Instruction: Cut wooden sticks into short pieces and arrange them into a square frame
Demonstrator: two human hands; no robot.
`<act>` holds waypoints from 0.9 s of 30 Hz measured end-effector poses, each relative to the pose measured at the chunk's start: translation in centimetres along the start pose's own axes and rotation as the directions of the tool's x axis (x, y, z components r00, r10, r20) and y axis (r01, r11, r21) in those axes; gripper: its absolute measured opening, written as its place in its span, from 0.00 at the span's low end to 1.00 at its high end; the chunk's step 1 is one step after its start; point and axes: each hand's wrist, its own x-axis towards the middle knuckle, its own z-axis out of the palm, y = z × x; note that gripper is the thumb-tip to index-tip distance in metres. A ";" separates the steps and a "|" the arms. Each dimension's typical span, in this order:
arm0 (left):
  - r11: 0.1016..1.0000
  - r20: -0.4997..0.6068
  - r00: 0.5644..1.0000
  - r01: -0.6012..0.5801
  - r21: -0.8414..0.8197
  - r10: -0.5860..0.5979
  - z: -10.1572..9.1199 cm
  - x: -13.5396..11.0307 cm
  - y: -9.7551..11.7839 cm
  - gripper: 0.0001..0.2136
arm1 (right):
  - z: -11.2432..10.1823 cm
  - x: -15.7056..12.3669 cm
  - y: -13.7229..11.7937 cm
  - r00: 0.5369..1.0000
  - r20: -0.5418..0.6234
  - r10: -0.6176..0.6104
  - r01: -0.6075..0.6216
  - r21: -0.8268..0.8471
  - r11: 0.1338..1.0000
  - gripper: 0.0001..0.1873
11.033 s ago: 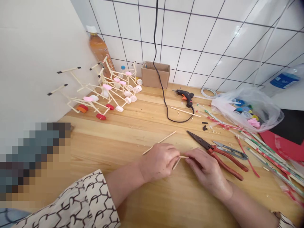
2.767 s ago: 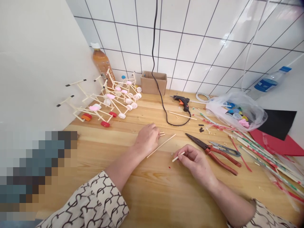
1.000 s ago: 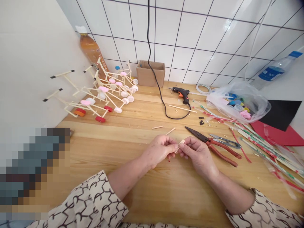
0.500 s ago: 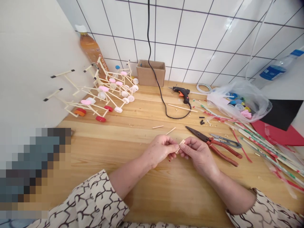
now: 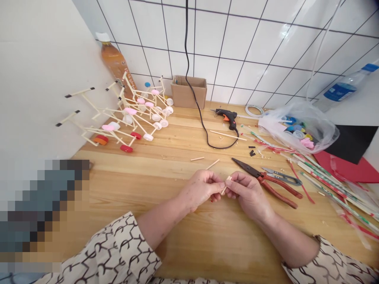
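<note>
Left hand, right hand together, pinching sticks (earlier apart).

Wooden table, sticks, pliers, glue gun

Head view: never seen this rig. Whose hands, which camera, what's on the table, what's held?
There is no robot, just a person's bare left hand and right hand. Every picture comes from one camera worn on the head, looking forward and down. The hands meet, pinching short wooden sticks; how many is partly hidden. On the wooden table, pliers and snips lie by the right hand, with loose sticks and a glue gun beyond. Stick frames with round caps stand at left; a plastic bag of colourful caps sits at right.
</note>
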 end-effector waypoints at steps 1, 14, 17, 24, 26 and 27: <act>1.000 0.007 1.000 0.004 -0.009 -0.004 0.0 0.0 0.0 0.06 | 0.0 0.0 -0.1 1.000 -0.003 0.000 0.000 0.000 1.000 0.11; 0.995 0.083 0.996 -0.010 -0.102 0.018 -0.3 0.2 -0.1 0.10 | -0.4 0.1 -0.1 0.999 -0.023 -0.049 0.049 -0.016 0.999 0.10; 0.998 0.076 0.997 -0.012 -0.060 0.017 -0.4 0.3 -0.3 0.09 | -0.3 0.1 0.0 0.998 -0.025 -0.060 0.059 -0.047 0.997 0.10; 0.998 0.060 0.997 -0.039 -0.044 0.042 -0.4 0.3 -0.2 0.09 | -0.2 -0.1 0.1 0.998 -0.025 -0.056 0.054 -0.056 0.997 0.11; 0.998 0.056 0.997 -0.042 -0.041 0.044 -0.4 0.3 -0.2 0.08 | -0.1 -0.1 0.1 0.998 -0.023 -0.054 0.052 -0.053 0.997 0.11; 0.998 0.054 0.997 -0.044 -0.038 0.046 -0.4 0.3 -0.2 0.08 | -0.1 -0.1 0.1 0.998 -0.022 -0.052 0.051 -0.053 0.997 0.11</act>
